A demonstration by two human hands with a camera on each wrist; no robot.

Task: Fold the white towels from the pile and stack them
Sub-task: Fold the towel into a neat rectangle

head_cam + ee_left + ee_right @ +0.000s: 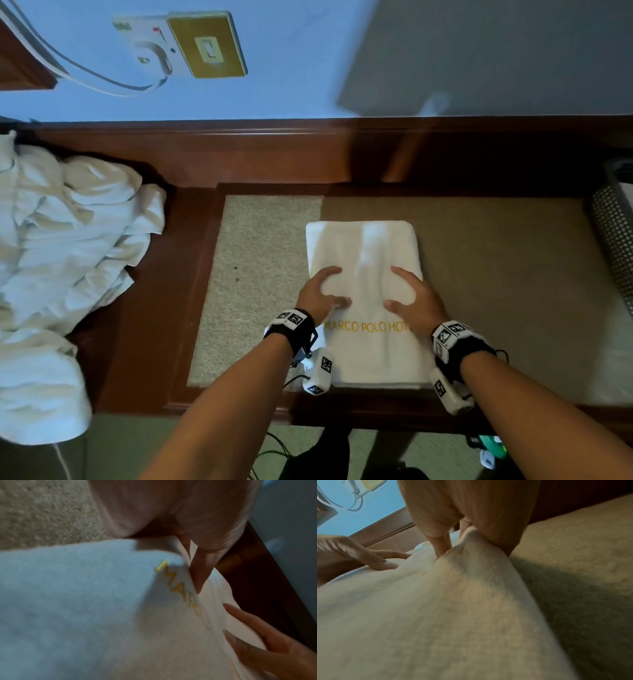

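Note:
A folded white towel [370, 356] with yellow "MARCO POLO HOT…" lettering lies on the beige pad [260, 274] of a wooden bench. Both my hands rest palm down on its middle, fingers spread and pointing away from me. My left hand [334, 286] presses the left half and my right hand [394, 286] the right half; a soft ridge runs between them. In the left wrist view my left thumb [199, 573] lies beside the lettering. The right wrist view shows my right thumb [442, 545] sunk into the towel [453, 615]. The pile of loose white towels [61, 246] sits at the far left.
A metal mesh basket [613, 233] stands at the right edge of the pad. The wooden bench frame [239, 407] borders the pad in front and behind. A wall socket with cables [154, 54] is above on the blue wall. Cables lie on the floor below.

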